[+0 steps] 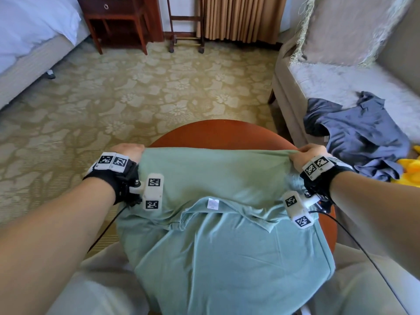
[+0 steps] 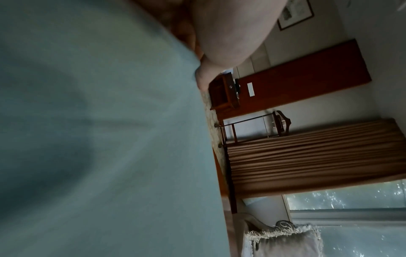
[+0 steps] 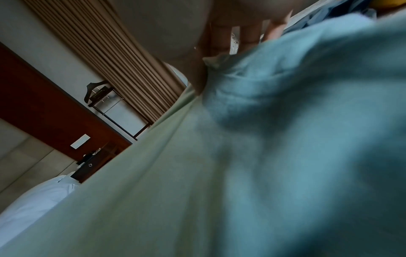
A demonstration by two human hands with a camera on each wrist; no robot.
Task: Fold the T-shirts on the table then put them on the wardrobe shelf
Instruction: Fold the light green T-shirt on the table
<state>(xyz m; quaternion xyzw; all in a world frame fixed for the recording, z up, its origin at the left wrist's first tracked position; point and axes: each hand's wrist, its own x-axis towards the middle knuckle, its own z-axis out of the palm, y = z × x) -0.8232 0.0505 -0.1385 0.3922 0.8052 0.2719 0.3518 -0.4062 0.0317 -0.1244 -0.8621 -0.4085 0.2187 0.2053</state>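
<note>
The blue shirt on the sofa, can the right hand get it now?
Probably not yet. The right hand is busy gripping the green T-shirt. The blue shirt lies uncovered just beside it, so letting go should free the way.

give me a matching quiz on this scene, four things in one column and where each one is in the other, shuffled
Things:
1. green T-shirt
2. blue T-shirt
3. left hand
4. right hand

Places or states:
A. crumpled on the sofa seat
B. grips the green shirt's far edge at its right end
C. spread over the round wooden table
D. grips the green shirt's far edge at its left end

Pairs: 1-C, 2-A, 3-D, 4-B
</note>
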